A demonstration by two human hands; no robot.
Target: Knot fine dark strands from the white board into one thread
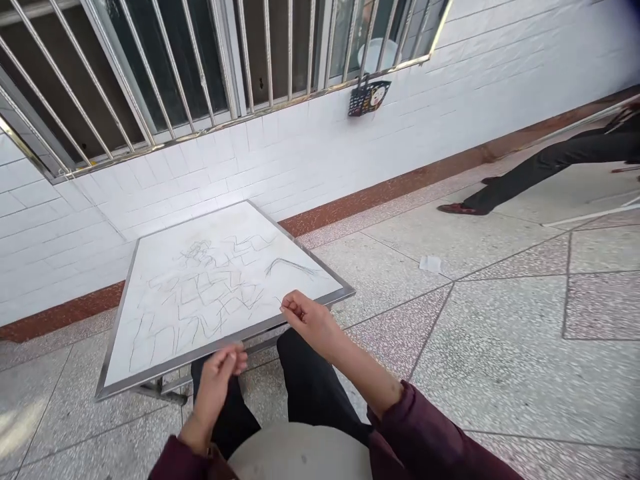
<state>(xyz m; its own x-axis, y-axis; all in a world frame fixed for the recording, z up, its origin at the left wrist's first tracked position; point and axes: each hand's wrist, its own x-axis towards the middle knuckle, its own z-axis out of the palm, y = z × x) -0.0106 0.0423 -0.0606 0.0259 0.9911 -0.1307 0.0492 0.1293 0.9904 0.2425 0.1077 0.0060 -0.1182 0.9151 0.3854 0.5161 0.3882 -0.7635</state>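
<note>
Shiny metal bars (267, 47) are covering dark glass windows (187, 70); a white brick-patterned wall (310, 153) is meeting speckled, daylit grey flooring (500, 347) along a reddish-brown baseboard (380, 188).

1 camera, worn on the person's head, looks forward and down from close above the left hand (219, 375) and right hand (313, 325), its view tilted, across the counter (240, 217) toward the barred window (225, 60) and white wall (310, 147).

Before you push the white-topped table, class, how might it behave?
The white-topped table probably stays stiff, bordered by metal edging. It may slide, since the terrazzo floor looks smooth, and slender tubular supports suggest modest weight.
</note>
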